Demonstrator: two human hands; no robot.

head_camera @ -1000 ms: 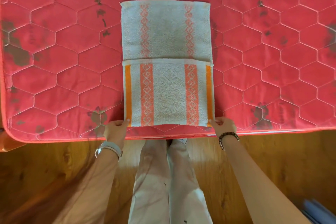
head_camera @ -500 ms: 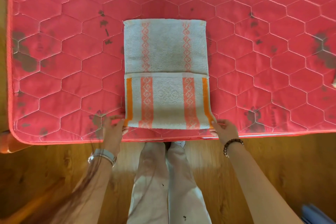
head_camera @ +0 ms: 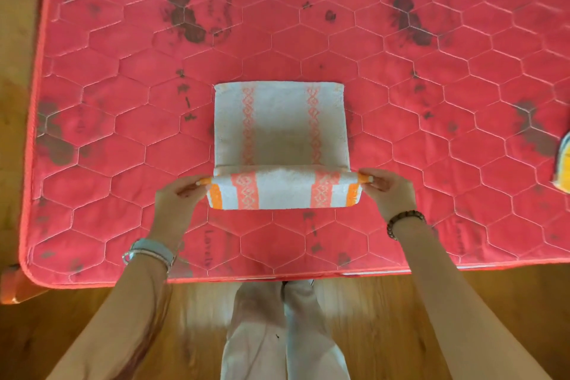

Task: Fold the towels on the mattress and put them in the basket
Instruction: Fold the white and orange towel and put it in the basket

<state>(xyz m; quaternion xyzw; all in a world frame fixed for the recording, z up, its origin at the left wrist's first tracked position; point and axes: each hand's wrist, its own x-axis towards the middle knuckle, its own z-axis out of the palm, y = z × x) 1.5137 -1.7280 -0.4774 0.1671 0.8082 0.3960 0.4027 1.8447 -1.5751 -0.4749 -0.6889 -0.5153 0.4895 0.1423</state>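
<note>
Standing on the floor (head_camera: 481, 311) at the near edge of the mattress (head_camera: 117, 120), reaching over it with both arms. Holding the towel (head_camera: 279, 123) about midway across the mattress, nearer its front edge than its back: left hand (head_camera: 177, 203) pinching the left end of the near fold, right hand (head_camera: 390, 194) pinching the right end. Holding that fold up just in front of the far part, which is lying flat on the mattress. Sharing the mattress with a second cloth (head_camera: 563, 163) at the far right, well apart from the towel and cut off by the frame edge.
</note>
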